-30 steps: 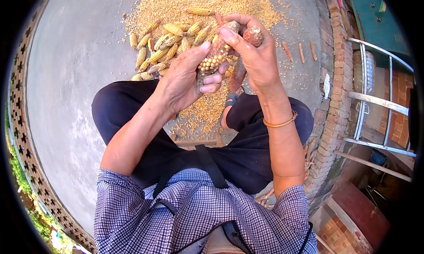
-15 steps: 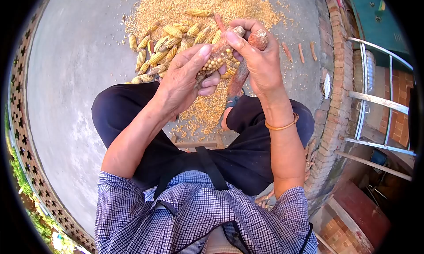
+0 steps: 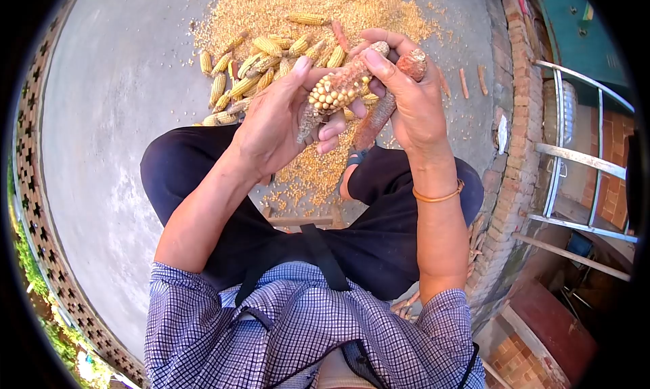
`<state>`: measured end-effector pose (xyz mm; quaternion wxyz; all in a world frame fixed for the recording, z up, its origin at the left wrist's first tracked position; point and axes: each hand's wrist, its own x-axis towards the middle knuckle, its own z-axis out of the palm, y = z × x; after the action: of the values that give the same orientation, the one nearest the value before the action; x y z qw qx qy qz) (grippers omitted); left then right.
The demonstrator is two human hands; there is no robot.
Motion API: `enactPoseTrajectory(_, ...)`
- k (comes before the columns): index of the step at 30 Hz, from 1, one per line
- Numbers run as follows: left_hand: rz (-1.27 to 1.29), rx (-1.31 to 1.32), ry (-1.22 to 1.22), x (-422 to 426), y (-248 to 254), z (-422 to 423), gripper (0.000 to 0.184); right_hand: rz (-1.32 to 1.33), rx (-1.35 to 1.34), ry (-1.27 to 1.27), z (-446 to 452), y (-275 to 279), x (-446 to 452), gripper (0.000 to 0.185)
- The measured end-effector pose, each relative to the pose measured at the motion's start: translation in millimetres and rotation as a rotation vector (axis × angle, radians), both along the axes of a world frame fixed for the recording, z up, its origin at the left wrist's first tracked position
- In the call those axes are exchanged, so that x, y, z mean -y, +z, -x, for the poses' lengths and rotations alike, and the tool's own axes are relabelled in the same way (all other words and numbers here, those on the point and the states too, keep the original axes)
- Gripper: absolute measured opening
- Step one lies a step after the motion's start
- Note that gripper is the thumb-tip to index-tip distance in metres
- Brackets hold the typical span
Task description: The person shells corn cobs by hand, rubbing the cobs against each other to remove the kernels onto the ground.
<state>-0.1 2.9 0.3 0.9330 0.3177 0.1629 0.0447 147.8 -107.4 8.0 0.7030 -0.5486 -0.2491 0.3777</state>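
Shirt (image 3: 305, 321): blue-white check, dark trim, six o'clock
Trousers (image 3: 379, 233): plain, near-black
Strap (image 3: 323, 257): flat, black
Bracelet (image 3: 437, 199): orange-yellow band, three o'clock
Footwear (image 3: 357, 157): dark bluish

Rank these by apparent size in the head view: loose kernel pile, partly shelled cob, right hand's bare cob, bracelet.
1. Kernel pile
2. Partly shelled cob, bare cob: look alike, both partly hidden
3. Bracelet

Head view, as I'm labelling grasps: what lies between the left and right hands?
In the head view, a partly shelled, yellow-kernelled corn cob lies there, with a bare reddish corn cob beside it.
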Motion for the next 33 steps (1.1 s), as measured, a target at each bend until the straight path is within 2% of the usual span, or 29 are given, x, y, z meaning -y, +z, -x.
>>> enactPoseTrajectory(8,0.061,0.126,-0.039,-1.6,1.5,4.1,0.051,-0.087,0.014,0.058,-2.6,1.2,1.4,0.031)
enactPoseTrajectory(17,0.056,0.077,-0.002,-2.7,4.4,9.2,0.05,-0.117,0.117,0.04,3.5,-0.6,-0.3,0.028)
enactPoseTrajectory(20,0.082,0.049,0.013,-5.0,1.2,10.9,0.043,-0.12,0.161,0.026,4.1,-3.4,-1.3,0.026)
enactPoseTrajectory(29,-0.219,-0.065,0.033,-15.1,9.5,9.1,0.043,-0.102,0.344,0.037,0.5,0.4,1.2,0.021)
enactPoseTrajectory(32,-0.161,-0.089,0.164,-13.4,18.5,6.3,0.044,-0.139,0.28,0.006,7.6,7.4,3.5,0.02)
enactPoseTrajectory(33,-0.126,-0.017,0.163,-18.2,14.8,7.2,0.041,-0.134,0.274,-0.014,9.9,9.1,4.2,0.02)
